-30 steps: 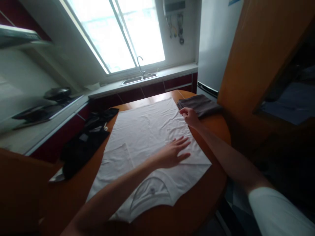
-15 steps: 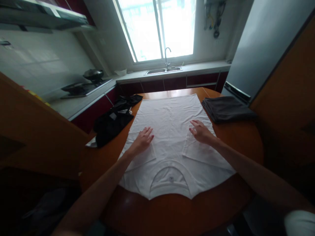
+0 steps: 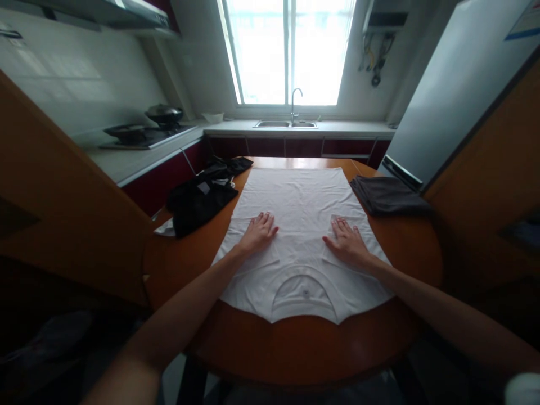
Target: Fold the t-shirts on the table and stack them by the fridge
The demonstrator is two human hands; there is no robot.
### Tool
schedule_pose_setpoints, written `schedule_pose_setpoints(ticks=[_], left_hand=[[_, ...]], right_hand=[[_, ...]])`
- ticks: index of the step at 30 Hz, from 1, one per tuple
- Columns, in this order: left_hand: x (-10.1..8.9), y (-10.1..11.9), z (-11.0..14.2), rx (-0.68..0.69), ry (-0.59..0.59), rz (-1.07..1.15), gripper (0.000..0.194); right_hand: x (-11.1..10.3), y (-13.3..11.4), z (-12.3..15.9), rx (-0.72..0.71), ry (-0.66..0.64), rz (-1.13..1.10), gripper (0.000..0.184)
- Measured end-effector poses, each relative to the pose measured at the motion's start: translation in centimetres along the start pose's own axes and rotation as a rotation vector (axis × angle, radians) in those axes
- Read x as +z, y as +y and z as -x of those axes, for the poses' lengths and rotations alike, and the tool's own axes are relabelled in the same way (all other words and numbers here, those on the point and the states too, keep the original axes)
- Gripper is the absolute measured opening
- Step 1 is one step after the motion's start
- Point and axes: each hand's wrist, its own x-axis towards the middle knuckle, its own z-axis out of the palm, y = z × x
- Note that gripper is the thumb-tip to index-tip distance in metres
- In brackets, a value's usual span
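A white T-shirt [image 3: 299,197] lies spread out on the round wooden table [image 3: 295,349], its neckline toward me and its hem at the far side. Both sleeves are folded inward over the body. My left hand [image 3: 259,233] rests flat on the left folded sleeve, fingers stretched out and slightly apart. On the right sleeve lies my right hand [image 3: 346,242], palm down with its thumb spread toward the middle. Neither hand grips the cloth. Parts of the sleeves are hidden under the hands.
Dark folded cloth [image 3: 388,195] lies at the table's right. Crumpled black clothing [image 3: 202,202] with a white piece is at the left. Beyond stand a counter with a sink [image 3: 287,124], a stove with a lidded pan [image 3: 164,112], and a fridge [image 3: 434,95] on the right.
My right hand has come down flatter on the sleeve, with its fingers now pointing away from me. The left hand stays flat on its sleeve. The camera view has shifted slightly.
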Motion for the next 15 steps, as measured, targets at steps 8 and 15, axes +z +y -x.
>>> schedule_pose_setpoints(ticks=[8, 15], left_hand=[[-0.4, -0.6, -0.1, -0.071, 0.078, -0.053, 0.058], [-0.1, -1.4, -0.3, -0.163, 0.019, -0.090, 0.064]], right_hand=[[-1.7, 0.4, -1.4, 0.128, 0.067, -0.046, 0.074], [-0.9, 0.7, -1.2, 0.201, 0.092, 0.002, 0.071]])
